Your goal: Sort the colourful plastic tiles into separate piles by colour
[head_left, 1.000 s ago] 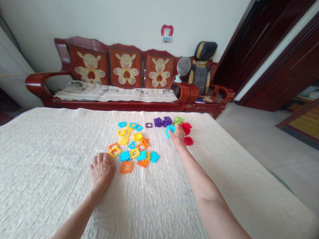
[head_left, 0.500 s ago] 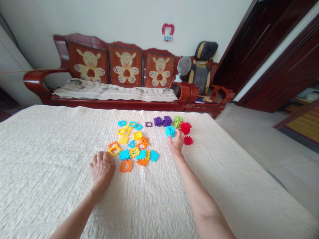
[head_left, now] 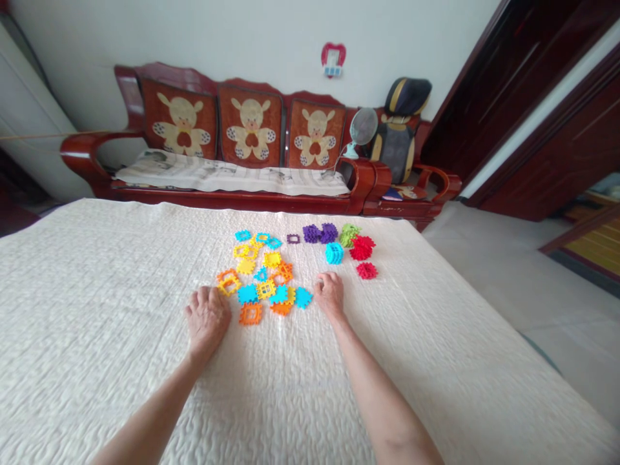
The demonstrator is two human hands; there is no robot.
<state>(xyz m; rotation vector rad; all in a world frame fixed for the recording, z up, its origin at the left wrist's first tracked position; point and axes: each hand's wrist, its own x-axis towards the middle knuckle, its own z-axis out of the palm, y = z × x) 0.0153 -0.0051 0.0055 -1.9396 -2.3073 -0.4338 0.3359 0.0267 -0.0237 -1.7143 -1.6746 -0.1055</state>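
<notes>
Well to the left of the blue stack and nearer, the left hand rests back-up, fingers bent; I cannot tell its grip. The right hand, nearer than that stack and apart from it, has curled fingers, its hold hidden. Loose yellow, orange and blue pieces spread left of the stack, red stacks right, purple stacks just beyond, the sofa farther behind.

We see a cream quilted cover with wavy stitching. Toward its far edge we find purple pieces, lime-green pieces, red pieces and a sky-blue stack. Nearer its middle are yellow pieces, orange pieces and blue pieces. Beyond, rust-brown cushions bear cream animal figures with dark-spotted paws.
</notes>
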